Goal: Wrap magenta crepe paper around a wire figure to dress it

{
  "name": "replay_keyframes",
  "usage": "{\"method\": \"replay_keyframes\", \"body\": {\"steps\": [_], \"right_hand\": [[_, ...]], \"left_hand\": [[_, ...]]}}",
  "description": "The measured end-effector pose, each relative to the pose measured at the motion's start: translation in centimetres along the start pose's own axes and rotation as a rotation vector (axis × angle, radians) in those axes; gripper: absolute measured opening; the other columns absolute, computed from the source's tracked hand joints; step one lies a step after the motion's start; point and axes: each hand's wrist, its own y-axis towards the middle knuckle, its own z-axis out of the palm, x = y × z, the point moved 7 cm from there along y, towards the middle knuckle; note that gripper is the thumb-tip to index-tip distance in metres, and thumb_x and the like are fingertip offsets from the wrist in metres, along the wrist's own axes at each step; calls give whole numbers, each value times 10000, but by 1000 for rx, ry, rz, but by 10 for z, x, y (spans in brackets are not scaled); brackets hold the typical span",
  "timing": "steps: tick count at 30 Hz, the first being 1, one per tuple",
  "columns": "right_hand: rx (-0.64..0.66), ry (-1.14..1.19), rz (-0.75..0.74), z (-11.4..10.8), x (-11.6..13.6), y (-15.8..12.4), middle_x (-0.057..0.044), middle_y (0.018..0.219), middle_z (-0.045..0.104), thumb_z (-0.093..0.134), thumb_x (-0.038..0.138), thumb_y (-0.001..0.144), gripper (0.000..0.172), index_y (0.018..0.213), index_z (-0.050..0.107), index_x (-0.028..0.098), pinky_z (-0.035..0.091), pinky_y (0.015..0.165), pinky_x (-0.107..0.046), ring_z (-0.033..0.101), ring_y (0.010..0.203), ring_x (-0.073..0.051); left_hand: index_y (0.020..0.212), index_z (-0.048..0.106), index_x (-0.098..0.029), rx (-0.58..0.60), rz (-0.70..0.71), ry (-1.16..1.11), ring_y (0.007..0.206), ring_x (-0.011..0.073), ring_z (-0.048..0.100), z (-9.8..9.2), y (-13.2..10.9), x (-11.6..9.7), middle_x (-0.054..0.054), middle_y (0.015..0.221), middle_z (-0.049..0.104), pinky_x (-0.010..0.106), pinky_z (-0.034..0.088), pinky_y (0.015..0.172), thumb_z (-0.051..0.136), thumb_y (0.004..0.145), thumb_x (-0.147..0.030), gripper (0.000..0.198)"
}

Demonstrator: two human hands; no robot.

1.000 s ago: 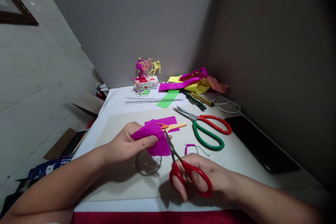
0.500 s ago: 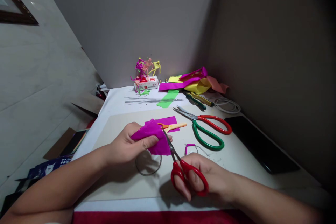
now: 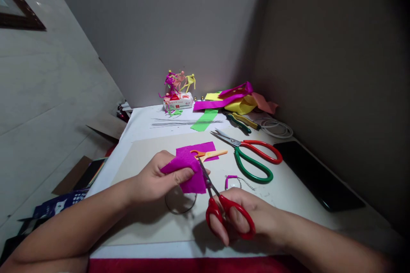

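My left hand (image 3: 153, 177) pinches a folded piece of magenta crepe paper (image 3: 188, 170) above the grey mat (image 3: 144, 153). My right hand (image 3: 246, 215) has its fingers through the handles of small red scissors (image 3: 224, 209), whose blades reach into the right edge of that paper. A wire ring (image 3: 179, 202) lies on the mat under the paper. Just behind lie another magenta sheet (image 3: 205, 149) and small orange scissors (image 3: 208, 154).
Large red-and-green scissors (image 3: 253, 155) lie to the right, a black phone (image 3: 317, 175) beyond them. At the back are straight wires (image 3: 179, 123), a green strip (image 3: 205, 120), pliers (image 3: 241, 121), a white cable (image 3: 275, 128), piled coloured paper (image 3: 237, 98) and a small box with paper flowers (image 3: 177, 94).
The red scissors' blades have pushed a little further into the magenta paper and the handles have closed somewhat. My left hand keeps its grip in about the same place.
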Motion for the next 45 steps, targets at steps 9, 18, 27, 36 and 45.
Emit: {"method": "replay_keyframes", "body": {"steps": [9, 18, 27, 36, 45], "right_hand": [[24, 186, 24, 4, 0, 0, 41, 512, 431, 667, 568, 723, 513, 678, 581, 64, 171, 421, -215, 291, 426, -35], [-16, 196, 26, 5, -1, 3, 44, 510, 424, 668, 576, 701, 516, 688, 583, 67, 175, 429, -218, 283, 432, -38], [5, 61, -5, 2, 3, 0, 22, 558, 452, 603, 603, 765, 535, 669, 562, 78, 200, 454, -217, 328, 466, -48], [-37, -70, 12, -1, 5, -1, 21, 568, 462, 563, 642, 772, 550, 637, 525, 110, 263, 512, -218, 372, 511, -59], [-28, -6, -28, -3, 5, -3, 21, 555, 461, 600, 600, 768, 521, 650, 553, 94, 253, 505, -218, 364, 499, -61]], "left_hand": [[1061, 715, -109, 21, 26, -17, 830, 259, 707, 1, -1, 1, 145, 900, 747, 350, 564, 769, 560, 880, -329, 324], [1063, 710, -82, 93, 107, 141, 806, 235, 708, 6, 1, -13, 148, 890, 750, 297, 551, 777, 525, 896, -334, 355], [1081, 706, -98, 104, 116, 112, 821, 238, 708, 7, 0, -13, 162, 932, 743, 299, 550, 770, 520, 900, -278, 316], [1090, 699, -92, 80, 84, 133, 810, 234, 704, 5, 0, -11, 146, 906, 748, 306, 551, 765, 511, 903, -290, 331], [1030, 729, -91, 85, 122, 178, 788, 245, 698, 4, 0, -15, 130, 837, 747, 328, 549, 759, 546, 883, -332, 336]]}}
